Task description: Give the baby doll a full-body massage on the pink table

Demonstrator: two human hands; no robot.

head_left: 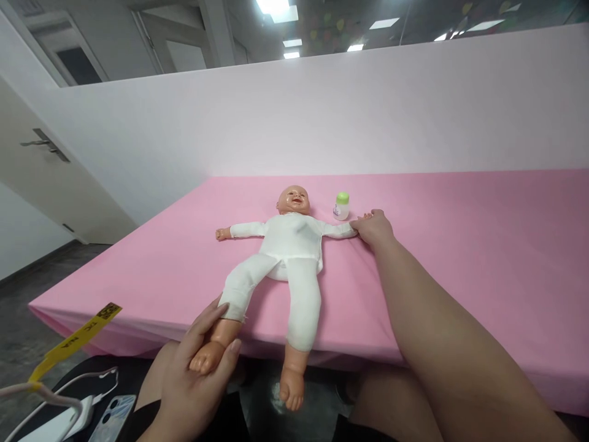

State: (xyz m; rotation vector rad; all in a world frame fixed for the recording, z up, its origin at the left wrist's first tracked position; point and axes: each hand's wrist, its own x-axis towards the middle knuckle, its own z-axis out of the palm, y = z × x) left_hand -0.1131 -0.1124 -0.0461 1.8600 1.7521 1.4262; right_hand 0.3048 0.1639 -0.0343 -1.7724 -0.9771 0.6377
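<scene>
A baby doll (pixel 294 236) with a white cloth body lies on its back on the pink-covered table (pixel 460 245), head away from me and feet over the front edge. My left hand (pixel 200 368) is wrapped round its lower leg and foot at the left, thumb on one side and fingers on the other. Stretched out to the right, my right hand (pixel 375 230) closes on the doll's forearm near the wrist; the doll's small fingers show just past it. A small baby bottle (pixel 341 207) with a green cap stands upright beside that arm.
Behind the table rises a white wall (pixel 368 116) with glass above it. At the left is a door (pixel 50 153) with a metal handle. A phone (pixel 113 420), a white power bank (pixel 64 423) with cables and a yellow tag (pixel 76 337) are at the lower left.
</scene>
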